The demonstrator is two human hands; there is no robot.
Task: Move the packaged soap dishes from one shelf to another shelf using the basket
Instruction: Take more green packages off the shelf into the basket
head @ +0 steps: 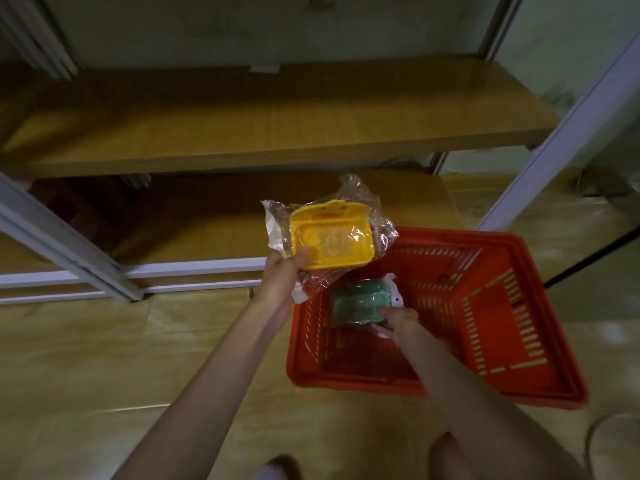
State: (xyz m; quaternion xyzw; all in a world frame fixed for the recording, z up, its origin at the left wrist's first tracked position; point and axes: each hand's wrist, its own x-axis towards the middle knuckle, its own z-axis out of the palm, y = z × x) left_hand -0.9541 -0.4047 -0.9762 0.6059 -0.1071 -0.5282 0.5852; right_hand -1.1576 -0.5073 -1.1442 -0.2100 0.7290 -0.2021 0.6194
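Observation:
A yellow soap dish [329, 239] in clear crinkled plastic wrap is held up by my left hand [282, 277], thumb on its near edge, above the left rim of the red basket [485, 306]. The basket stands on the floor in front of the shelves. Inside it, my right hand [398, 322] grips a green soap dish [356, 301], also in clear wrap, near the basket's left wall. The rest of the basket's inside looks bare.
A wooden upper shelf [277, 116] and a lower shelf [214, 230] stand ahead with white metal frame posts [62, 244] to the left and right [561, 133]. The floor is tan tile. My feet show at the bottom edge.

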